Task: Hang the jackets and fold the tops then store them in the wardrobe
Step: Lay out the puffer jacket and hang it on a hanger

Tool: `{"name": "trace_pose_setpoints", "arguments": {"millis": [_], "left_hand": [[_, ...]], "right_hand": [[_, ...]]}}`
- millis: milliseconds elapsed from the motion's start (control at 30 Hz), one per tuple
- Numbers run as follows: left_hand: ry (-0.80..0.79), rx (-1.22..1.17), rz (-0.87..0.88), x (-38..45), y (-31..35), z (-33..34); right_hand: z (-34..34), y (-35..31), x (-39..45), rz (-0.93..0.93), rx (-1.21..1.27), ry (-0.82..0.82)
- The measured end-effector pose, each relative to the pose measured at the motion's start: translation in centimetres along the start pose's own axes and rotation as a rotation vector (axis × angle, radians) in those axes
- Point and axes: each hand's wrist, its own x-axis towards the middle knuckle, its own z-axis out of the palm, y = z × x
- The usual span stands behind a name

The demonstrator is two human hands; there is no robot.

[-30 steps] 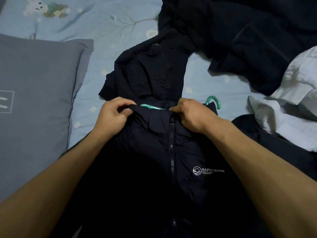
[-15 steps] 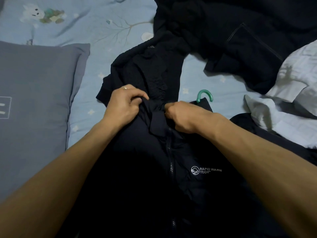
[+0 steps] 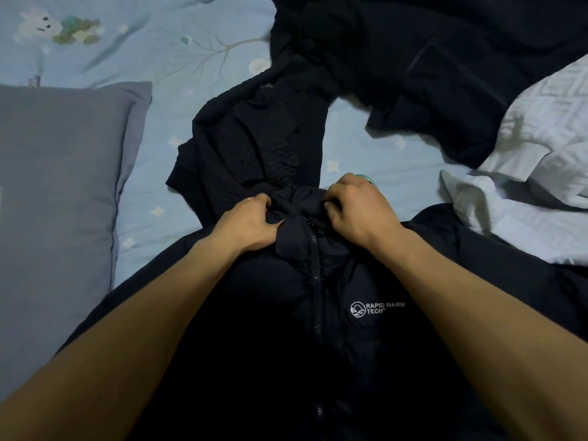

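Observation:
A dark navy puffer jacket (image 3: 318, 329) with a white chest logo lies zipped on the bed in front of me. My left hand (image 3: 251, 222) grips the left side of its collar. On the other side of the zip, my right hand (image 3: 356, 208) grips the collar too. Just past my right knuckles a sliver of a green hanger hook (image 3: 366, 178) peeks out; the rest of the hanger is hidden inside the jacket. Beyond the collar lies a dark knit top (image 3: 254, 144), crumpled. At the top right a large dark jacket (image 3: 413, 58) is spread out.
A grey pillow (image 3: 57, 192) lies along the left on the light blue printed bedsheet (image 3: 143, 43). White crumpled garments (image 3: 525, 186) are heaped at the right edge, partly over the puffer jacket's sleeve.
Both hands have bunched the collar together over the hanger. The green hook, plainly visible before, is now almost covered by my right hand.

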Motion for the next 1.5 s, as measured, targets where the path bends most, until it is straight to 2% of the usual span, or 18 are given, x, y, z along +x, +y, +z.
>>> {"name": "trace_pose_setpoints", "arguments": {"millis": [133, 167, 233, 333, 500, 600, 733, 967, 1000, 1133, 1267, 1367, 1500], "left_hand": [[-0.186, 0.136, 0.008, 1.2, 1.4, 0.5], [-0.197, 0.180, 0.002, 1.4, 1.4, 0.9], [-0.188, 0.252, 0.016, 1.7, 1.1, 1.2], [-0.074, 0.323, 0.114, 1.1, 0.1, 1.8], [0.174, 0.316, 0.238, -1.2, -1.2, 3.0], [0.236, 0.337, 0.243, -3.0, -0.8, 2.4], [0.319, 0.246, 0.257, -7.4, 0.3, 0.1], [0.416, -0.016, 0.268, -17.9, 2.7, -4.7], [0.417, -0.044, 0.263, -21.0, 3.1, -6.3], [0.294, -0.062, 0.293, -25.0, 4.2, -8.0], [0.286, -0.060, 0.368, -32.0, 5.2, -11.3], [0.372, -0.173, 0.382, -35.8, 5.7, -13.2], [0.490, -0.296, 0.400, -41.1, 6.9, -16.1]], "right_hand": [[1.9, -0.9, 0.0, -0.066, -0.061, -0.104], [2.4, -0.9, 0.0, -0.050, -0.054, -0.073], [2.9, -0.3, 0.1, 0.094, -0.028, 0.055], [3.3, 0.3, 0.1, 0.266, -0.009, 0.107], [2.8, -1.0, 0.6, 0.336, 0.027, 0.049], [1.3, -1.9, 0.1, 0.310, 0.099, 0.075], [-2.9, -3.7, -2.9, 0.239, 0.270, 0.164], [-9.9, -10.3, -9.9, -0.024, 0.383, 0.329], [-11.8, -12.5, -11.8, -0.064, 0.402, 0.361], [-15.3, -15.8, -15.0, -0.110, 0.386, 0.434], [-20.7, -21.0, -20.5, -0.173, 0.286, 0.472], [-23.3, -23.7, -23.1, -0.192, 0.331, 0.489], [-27.3, -26.9, -27.0, -0.230, 0.417, 0.601]]}}
